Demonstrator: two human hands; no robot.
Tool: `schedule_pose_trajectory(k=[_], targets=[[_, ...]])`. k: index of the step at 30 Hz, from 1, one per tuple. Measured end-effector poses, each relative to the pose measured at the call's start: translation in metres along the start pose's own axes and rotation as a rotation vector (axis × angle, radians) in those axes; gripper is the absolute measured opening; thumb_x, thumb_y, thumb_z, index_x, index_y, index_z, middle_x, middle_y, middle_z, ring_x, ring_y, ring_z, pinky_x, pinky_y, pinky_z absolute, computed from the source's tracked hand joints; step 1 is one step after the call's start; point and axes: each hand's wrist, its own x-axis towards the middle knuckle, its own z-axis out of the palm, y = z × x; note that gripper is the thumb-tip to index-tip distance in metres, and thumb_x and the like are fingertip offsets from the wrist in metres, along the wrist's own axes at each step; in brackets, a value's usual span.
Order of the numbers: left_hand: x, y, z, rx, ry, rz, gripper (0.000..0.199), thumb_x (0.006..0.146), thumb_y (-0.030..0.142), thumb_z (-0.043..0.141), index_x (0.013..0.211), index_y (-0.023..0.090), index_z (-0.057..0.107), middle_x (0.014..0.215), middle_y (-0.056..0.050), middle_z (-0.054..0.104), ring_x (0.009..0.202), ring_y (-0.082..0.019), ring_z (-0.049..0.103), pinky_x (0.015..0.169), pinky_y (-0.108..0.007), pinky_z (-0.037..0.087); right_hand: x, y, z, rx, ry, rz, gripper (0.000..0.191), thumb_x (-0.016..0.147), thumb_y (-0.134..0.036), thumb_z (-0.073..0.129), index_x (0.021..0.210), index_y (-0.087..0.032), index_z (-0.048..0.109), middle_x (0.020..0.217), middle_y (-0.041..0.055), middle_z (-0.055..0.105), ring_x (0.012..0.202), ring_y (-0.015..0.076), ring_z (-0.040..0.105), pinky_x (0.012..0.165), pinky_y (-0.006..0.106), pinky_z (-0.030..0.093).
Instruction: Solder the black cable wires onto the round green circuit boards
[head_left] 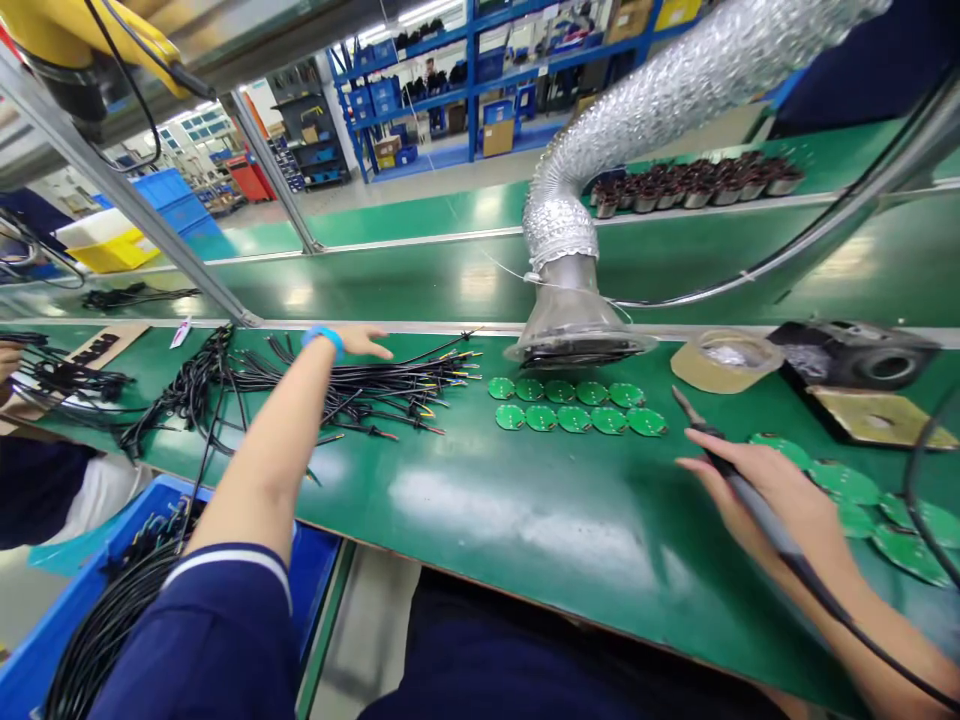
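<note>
My left hand (361, 341) reaches out over a bundle of black cables (375, 378), its fingers stretched and apart with nothing seen in them. The stripped, coloured wire ends of the bundle point right. In my right hand (780, 490) is a soldering iron (739, 480), gripped like a pen with its tip (682, 400) up and to the left. Between the hands, round green circuit boards (574, 418) lie in two rows on the green table (480, 510). More green boards (847, 482) are heaped beside and partly behind my right hand.
A fume hood (574, 310) on a silver duct hangs behind the boards. Tape roll (726, 358) and a black soldering stand (855, 365) are at right. A blue bin (319, 560) with cables stands below left. A co-worker's hand (9, 358) shows at far left.
</note>
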Motion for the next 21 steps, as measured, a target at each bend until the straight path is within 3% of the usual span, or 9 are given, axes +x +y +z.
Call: schedule_pose_trajectory(k=[2, 4, 9, 12, 15, 21], targets=[[0.022, 0.017, 0.029, -0.049, -0.093, 0.051, 0.061, 0.07, 0.048, 0.059, 0.121, 0.016, 0.055, 0.118, -0.005, 0.063, 0.108, -0.017, 0.058, 0.092, -0.021, 0.043, 0.007, 0.003, 0.012, 0.026, -0.053, -0.057, 0.04, 0.09, -0.05, 0.04, 0.111, -0.022, 0.058, 0.087, 0.0061, 0.064, 0.072, 0.016, 0.061, 0.063, 0.027, 0.044], [0.032, 0.026, 0.043, -0.087, -0.15, 0.091, 0.061, 0.066, 0.042, 0.061, 0.122, 0.018, 0.056, 0.118, -0.004, 0.063, 0.105, -0.017, 0.06, 0.088, -0.021, 0.044, 0.01, 0.008, 0.023, 0.032, -0.087, -0.075, 0.038, 0.091, -0.048, 0.04, 0.109, -0.02, 0.058, 0.08, 0.0053, 0.064, 0.067, 0.0164, 0.059, 0.063, 0.028, 0.043], [0.028, 0.03, 0.05, -0.106, -0.15, 0.159, 0.051, 0.06, 0.033, 0.062, 0.108, 0.016, 0.065, 0.099, -0.003, 0.07, 0.087, -0.018, 0.063, 0.077, -0.023, 0.046, 0.012, 0.017, 0.039, 0.037, -0.1, -0.074, 0.036, 0.089, -0.049, 0.042, 0.096, -0.019, 0.061, 0.073, 0.0059, 0.061, 0.067, 0.0191, 0.056, 0.068, 0.032, 0.041], [0.018, 0.037, 0.056, -0.088, -0.038, 0.19, 0.036, 0.064, 0.031, 0.057, 0.096, 0.016, 0.069, 0.085, -0.003, 0.069, 0.079, -0.019, 0.062, 0.073, -0.025, 0.046, 0.015, 0.018, 0.047, 0.064, -0.1, -0.063, 0.039, 0.088, -0.054, 0.041, 0.095, -0.019, 0.058, 0.088, 0.0087, 0.063, 0.082, 0.0209, 0.059, 0.077, 0.032, 0.044], [0.006, 0.046, 0.067, -0.066, 0.141, 0.192, 0.026, 0.066, 0.028, 0.057, 0.086, 0.014, 0.067, 0.087, -0.007, 0.065, 0.082, -0.022, 0.06, 0.076, -0.03, 0.046, 0.016, 0.022, 0.059, 0.08, -0.092, -0.032, 0.047, 0.082, -0.062, 0.045, 0.098, -0.019, 0.055, 0.099, 0.0107, 0.062, 0.089, 0.0226, 0.059, 0.079, 0.032, 0.046], [-0.011, 0.045, 0.072, -0.135, 0.418, 0.177, 0.025, 0.078, 0.027, 0.048, 0.096, 0.012, 0.057, 0.091, -0.011, 0.06, 0.084, -0.021, 0.056, 0.079, -0.032, 0.045, 0.017, 0.038, 0.072, 0.127, -0.071, -0.048, 0.045, 0.08, -0.061, 0.05, 0.098, -0.019, 0.054, 0.099, 0.0114, 0.063, 0.091, 0.0242, 0.06, 0.084, 0.034, 0.046]])
